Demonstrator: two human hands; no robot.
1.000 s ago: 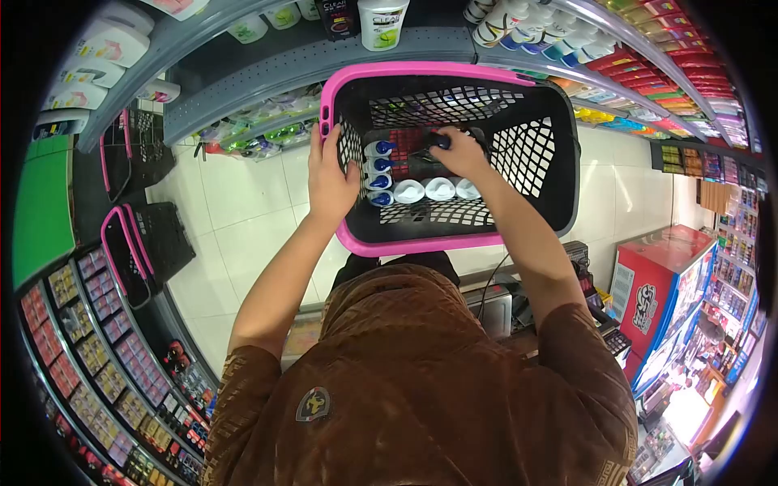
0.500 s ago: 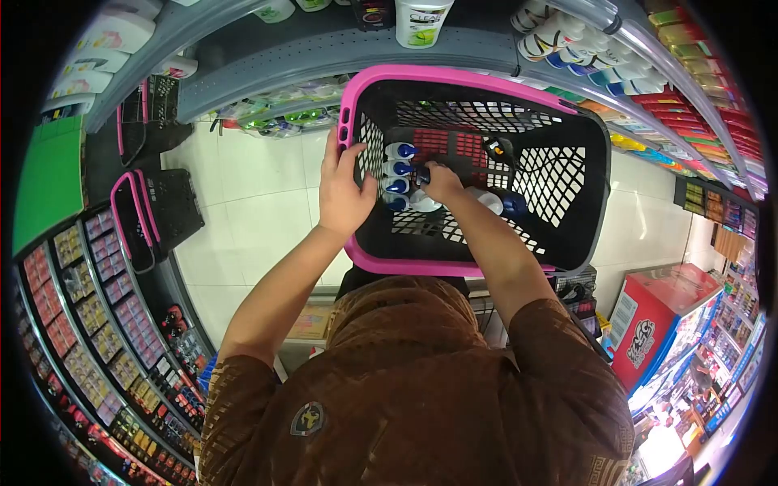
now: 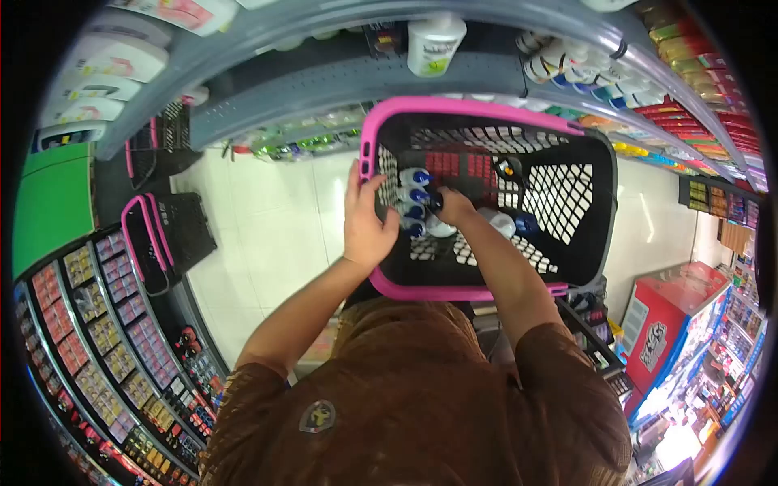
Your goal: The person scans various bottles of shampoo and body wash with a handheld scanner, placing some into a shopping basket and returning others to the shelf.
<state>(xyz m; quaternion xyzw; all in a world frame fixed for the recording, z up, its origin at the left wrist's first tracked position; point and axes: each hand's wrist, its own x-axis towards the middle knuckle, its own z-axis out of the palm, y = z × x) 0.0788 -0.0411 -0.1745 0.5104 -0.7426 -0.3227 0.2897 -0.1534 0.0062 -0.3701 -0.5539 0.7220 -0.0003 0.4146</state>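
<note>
A black shopping basket (image 3: 486, 287) with a pink rim is tilted in front of me, its opening facing up toward me. My left hand (image 3: 369, 227) grips its left rim, thumb bent over the edge. Inside the basket, my right hand (image 3: 456, 207) is closed round the dark cap end of a bottle; a white body (image 3: 440, 227) shows just below it. Several white bottles with blue caps (image 3: 417, 195) stand in a row along the left wall. Another white bottle with a dark blue cap (image 3: 527, 223) lies to the right of my hand.
Shelves (image 3: 300, 81) of bottles run across the far side, with a white pump bottle (image 3: 436, 47) at their edge. More black and pink baskets (image 3: 166, 239) sit at left on the pale tiled floor (image 3: 267, 243). A red cooler (image 3: 668, 312) stands at right.
The view has shifted, so the basket, shelves and both hands appear lower and slightly right. Both hands keep about the same places at the basket.
</note>
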